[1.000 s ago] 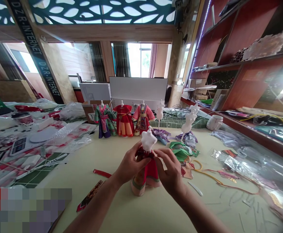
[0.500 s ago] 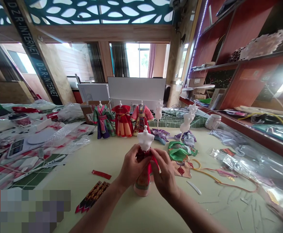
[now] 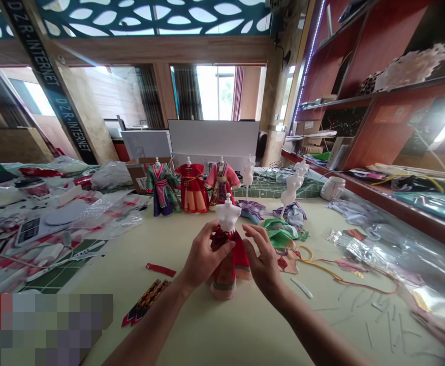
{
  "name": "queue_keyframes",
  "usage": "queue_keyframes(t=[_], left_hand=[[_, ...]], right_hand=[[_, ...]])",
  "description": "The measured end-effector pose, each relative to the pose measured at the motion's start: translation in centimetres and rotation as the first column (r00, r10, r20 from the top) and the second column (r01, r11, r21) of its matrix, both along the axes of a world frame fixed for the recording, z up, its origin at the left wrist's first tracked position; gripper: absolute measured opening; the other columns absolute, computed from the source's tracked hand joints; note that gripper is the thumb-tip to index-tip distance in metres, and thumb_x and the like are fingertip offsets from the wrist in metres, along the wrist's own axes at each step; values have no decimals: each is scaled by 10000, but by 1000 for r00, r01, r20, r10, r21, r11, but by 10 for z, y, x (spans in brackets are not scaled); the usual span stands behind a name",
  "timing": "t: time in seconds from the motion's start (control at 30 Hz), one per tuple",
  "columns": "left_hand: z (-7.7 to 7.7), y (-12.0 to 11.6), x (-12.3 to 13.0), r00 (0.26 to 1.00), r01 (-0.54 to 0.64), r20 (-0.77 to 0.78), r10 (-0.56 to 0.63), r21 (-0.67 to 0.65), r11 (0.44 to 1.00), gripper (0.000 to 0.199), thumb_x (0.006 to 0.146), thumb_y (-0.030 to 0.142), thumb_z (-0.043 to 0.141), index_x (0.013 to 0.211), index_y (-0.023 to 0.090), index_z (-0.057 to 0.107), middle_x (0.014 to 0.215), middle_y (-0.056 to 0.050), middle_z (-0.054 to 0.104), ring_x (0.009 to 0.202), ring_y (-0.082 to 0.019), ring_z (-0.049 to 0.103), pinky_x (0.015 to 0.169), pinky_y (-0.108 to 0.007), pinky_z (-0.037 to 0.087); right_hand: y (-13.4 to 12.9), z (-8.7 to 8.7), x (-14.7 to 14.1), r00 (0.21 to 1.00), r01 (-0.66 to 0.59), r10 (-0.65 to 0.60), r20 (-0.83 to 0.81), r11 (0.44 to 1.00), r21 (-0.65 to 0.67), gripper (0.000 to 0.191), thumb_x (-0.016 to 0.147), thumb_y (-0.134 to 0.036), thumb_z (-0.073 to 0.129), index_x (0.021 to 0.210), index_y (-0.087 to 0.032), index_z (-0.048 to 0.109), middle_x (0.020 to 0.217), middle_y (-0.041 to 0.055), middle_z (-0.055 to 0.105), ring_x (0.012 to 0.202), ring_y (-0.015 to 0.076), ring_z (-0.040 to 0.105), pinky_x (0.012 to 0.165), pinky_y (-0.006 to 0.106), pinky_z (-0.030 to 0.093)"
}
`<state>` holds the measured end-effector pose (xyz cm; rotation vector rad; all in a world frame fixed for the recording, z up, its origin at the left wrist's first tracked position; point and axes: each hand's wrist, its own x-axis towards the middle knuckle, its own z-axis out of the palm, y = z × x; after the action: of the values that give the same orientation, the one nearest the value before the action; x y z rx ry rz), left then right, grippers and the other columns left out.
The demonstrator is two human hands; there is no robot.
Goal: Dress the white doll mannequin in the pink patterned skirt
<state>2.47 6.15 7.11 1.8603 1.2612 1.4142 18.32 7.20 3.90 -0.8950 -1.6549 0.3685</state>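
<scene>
A small white mannequin (image 3: 228,215) stands upright in front of me. A red doll skirt (image 3: 241,256) with a green and pink hem hangs from its waist. My left hand (image 3: 202,255) grips the skirt at its left side, the thumb lying across the front and the fingertips partly hidden behind. On the other side my right hand (image 3: 263,260) is open, fingers apart, beside the skirt with nothing in it. Left of my hands lie a red fabric strip (image 3: 160,269) and patterned bands (image 3: 146,303), the latter partly behind my left forearm.
Dressed mannequins in green (image 3: 162,188), red (image 3: 194,188) and pink (image 3: 222,183) stand at the back. Two bare mannequins (image 3: 294,183) are right of them. Green cloth (image 3: 281,231), yellow cord (image 3: 329,270), a white curved tool (image 3: 302,288) and clear plastic (image 3: 378,254) lie at right.
My right hand has let go of the skirt's right side and moved a little outward, its fingers opening. The skirt now spreads wider on the right. My left hand keeps its grip.
</scene>
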Motion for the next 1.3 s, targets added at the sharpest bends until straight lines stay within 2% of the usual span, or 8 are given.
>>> queue_keyframes(t=[0.27,0.37,0.53,0.77,1.0,1.13,1.23,1.3], left_hand=[[6,-2,-7,1000,-7,-6,7,-36,999,397,783,356,636,1127,174,558,1076,-70,652,1019,-218,576,958,-361,404],[11,-1,-7,999,28,33,-26,-55,998,323,794,360,623,1061,180,606,1029,-61,670,993,-216,589,926,-345,421],[12,2,0,995,64,79,-59,-64,996,260,793,370,621,941,159,644,881,-53,694,840,-199,632,768,-302,494],[6,1,9,989,-19,147,22,-26,999,283,751,386,664,894,144,630,846,-53,672,803,-192,624,763,-307,483],[8,-5,12,984,13,179,-9,-19,1000,337,739,401,671,960,155,608,862,-42,681,803,-190,645,757,-310,510],[7,-8,12,980,15,197,-12,-13,1000,399,755,410,654,1059,162,580,995,-75,683,925,-208,652,837,-332,509],[3,-12,8,974,-53,220,54,-11,999,486,769,420,638,1166,163,527,1120,-116,639,1032,-222,623,908,-362,484],[-1,-17,4,969,-100,227,100,-10,995,505,782,425,622,1197,160,507,1131,-126,628,1037,-223,620,910,-371,486]], right_hand=[[2,15,2,997,-52,50,-56,998,-40,280,887,-235,474,1148,-235,576,1115,75,559,962,192,573,855,364,480],[-3,16,7,996,-48,42,-77,996,-79,238,882,-259,479,1084,-218,597,1074,73,579,952,195,579,854,361,476],[-17,14,20,998,-4,-5,-59,988,-154,220,870,-307,489,1023,-215,618,1018,65,621,915,204,599,826,358,483],[-32,12,51,997,20,-32,-71,986,-167,216,839,-331,527,980,-217,644,984,72,648,914,222,604,764,356,499],[-52,15,81,992,95,-109,-59,975,-200,224,858,-337,518,977,-191,640,964,79,670,883,226,620,745,373,511],[-83,19,74,998,59,-57,31,996,-67,143,876,-223,484,902,-208,624,898,60,671,857,207,626,765,363,506],[-117,34,61,989,-97,87,115,992,79,207,868,-96,410,828,-216,574,871,51,651,845,185,612,755,348,503],[-142,50,52,970,-211,185,159,962,170,238,857,-56,375,834,-220,546,854,53,643,795,177,603,729,353,506]])
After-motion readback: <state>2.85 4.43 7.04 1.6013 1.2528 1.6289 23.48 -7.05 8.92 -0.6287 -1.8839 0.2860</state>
